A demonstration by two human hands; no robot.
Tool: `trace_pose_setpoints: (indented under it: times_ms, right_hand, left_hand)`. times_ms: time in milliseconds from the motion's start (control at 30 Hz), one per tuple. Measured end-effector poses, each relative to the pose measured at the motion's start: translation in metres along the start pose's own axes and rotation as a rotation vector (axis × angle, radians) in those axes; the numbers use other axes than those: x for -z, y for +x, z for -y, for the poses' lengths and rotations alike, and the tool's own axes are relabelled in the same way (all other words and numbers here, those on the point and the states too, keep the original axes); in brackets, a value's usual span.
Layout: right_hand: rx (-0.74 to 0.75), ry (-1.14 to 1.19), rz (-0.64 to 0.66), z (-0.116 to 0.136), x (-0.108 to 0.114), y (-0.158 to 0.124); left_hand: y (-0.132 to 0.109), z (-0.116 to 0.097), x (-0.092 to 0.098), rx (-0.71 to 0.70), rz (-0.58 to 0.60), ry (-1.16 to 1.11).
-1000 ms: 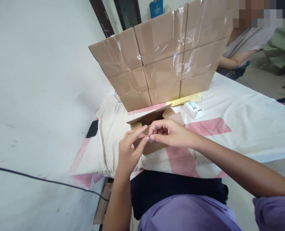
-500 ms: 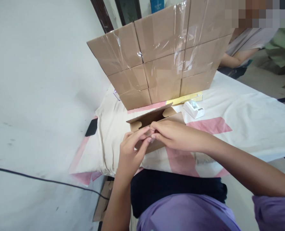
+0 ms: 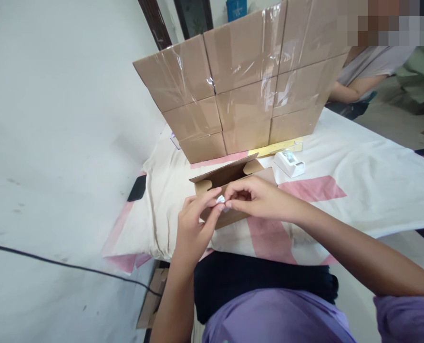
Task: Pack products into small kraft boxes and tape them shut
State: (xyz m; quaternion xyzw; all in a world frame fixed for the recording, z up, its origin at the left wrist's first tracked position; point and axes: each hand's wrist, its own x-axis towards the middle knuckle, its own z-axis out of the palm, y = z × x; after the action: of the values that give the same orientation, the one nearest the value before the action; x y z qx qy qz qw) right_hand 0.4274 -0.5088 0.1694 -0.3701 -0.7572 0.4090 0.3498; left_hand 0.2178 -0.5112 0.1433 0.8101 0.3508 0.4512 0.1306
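Between my fingertips is a small white crumpled piece (image 3: 221, 200), perhaps paper or tape; its exact kind is too small to make out. My left hand (image 3: 197, 214) pinches it between thumb and fingers. The thumb and forefinger of my right hand (image 3: 249, 197) are closed together at its right side, and they also seem to grip it. Just beneath and behind both hands stands a small cardboard box (image 3: 233, 220) with its top open and flaps raised. My hands hide part of its near side.
Taped cardboard boxes (image 3: 245, 109) stand stacked behind the open box. A white tape dispenser (image 3: 289, 164) lies to the right, near a yellow strip (image 3: 283, 147). A black phone-like slab (image 3: 137, 188) rests at the table's left edge. A person (image 3: 364, 76) sits beyond the stack.
My right hand has opened its curl slightly and shifted, so the white piece between my fingertips now shows. My left hand stays nearly in place. The view has moved slightly.
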Motion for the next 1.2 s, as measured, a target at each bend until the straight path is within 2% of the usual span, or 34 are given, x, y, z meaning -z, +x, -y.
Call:
trace_pose_setpoints:
  times_ms: [233, 333, 400, 433, 600, 767, 900, 1033, 1200]
  right_hand:
    - [-0.069, -0.036, -0.149, 0.001, -0.008, -0.001]
    - [-0.101, 0.003, -0.228, 0.006, -0.003, -0.001]
    - [-0.114, 0.046, -0.290, 0.007, 0.003, -0.002]
    - [-0.123, 0.061, -0.319, 0.007, 0.007, -0.002]
    - [-0.195, 0.091, -0.393, 0.003, 0.024, -0.001]
    - [-0.365, 0.165, -0.296, -0.003, 0.032, 0.004]
    - [-0.475, 0.189, -0.213, -0.004, 0.037, 0.015]
    - [-0.623, 0.219, -0.113, -0.003, 0.042, 0.030]
    - [-0.802, 0.118, -0.019, -0.004, 0.042, 0.047]
  left_hand:
    - [0.003, -0.001, -0.004, -0.066, -0.021, 0.173]
    - [0.010, 0.001, -0.010, -0.095, -0.125, 0.304]
    - [0.017, 0.005, -0.014, -0.071, -0.197, 0.419]
    - [0.020, 0.007, -0.016, -0.051, -0.198, 0.475]
    - [0.028, 0.017, -0.024, 0.019, 0.073, 0.569]
    - [0.018, 0.017, -0.028, 0.012, 0.083, 0.508]
    - [0.006, 0.016, -0.033, -0.004, 0.162, 0.476]
    - [-0.003, 0.017, -0.041, -0.034, 0.140, 0.490]
    - [-0.007, 0.018, -0.045, -0.042, 0.121, 0.499]
